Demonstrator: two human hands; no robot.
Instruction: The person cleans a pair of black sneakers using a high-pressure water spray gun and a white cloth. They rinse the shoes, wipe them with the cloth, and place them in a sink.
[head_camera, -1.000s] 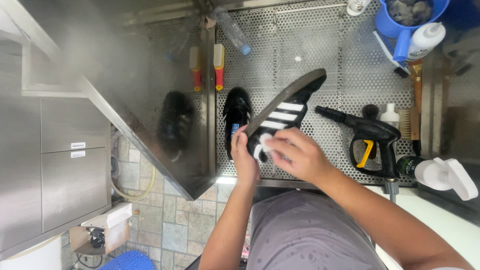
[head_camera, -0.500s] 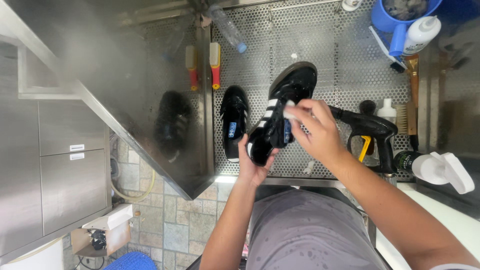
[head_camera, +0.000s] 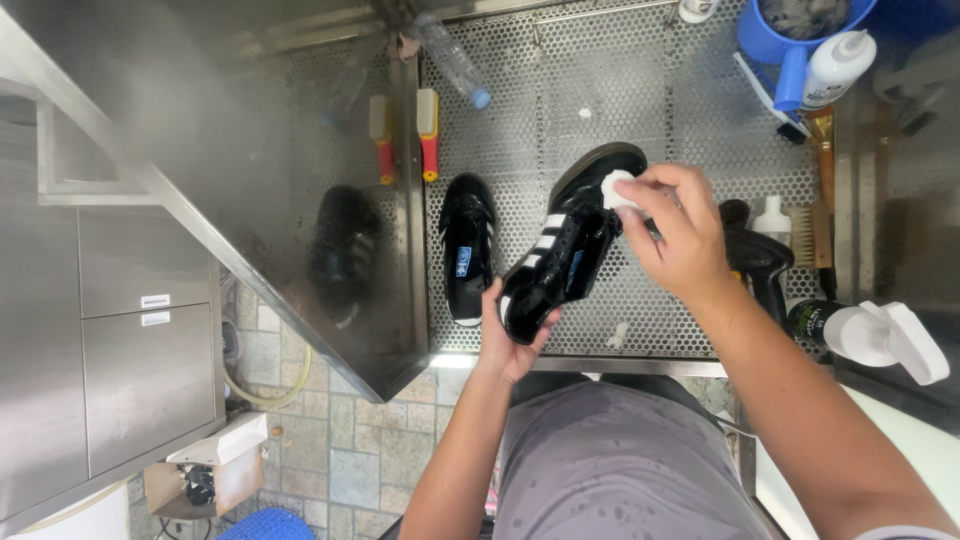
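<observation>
The left hand (head_camera: 515, 340) is closed around the heel of a black sneaker with white stripes (head_camera: 560, 255), holding it above the perforated steel table (head_camera: 660, 110) with its side turned up so the toe is reachable. The right hand (head_camera: 675, 235) pinches a small white pad (head_camera: 615, 188) against the toe cap. Its mate (head_camera: 467, 245) lies flat alongside, clear of the work. Half a second ago the sneaker was tilted more steeply, the pad nearer its middle.

left hand (head_camera: 507, 335) gripping, right hand (head_camera: 672, 232) pinching
</observation>
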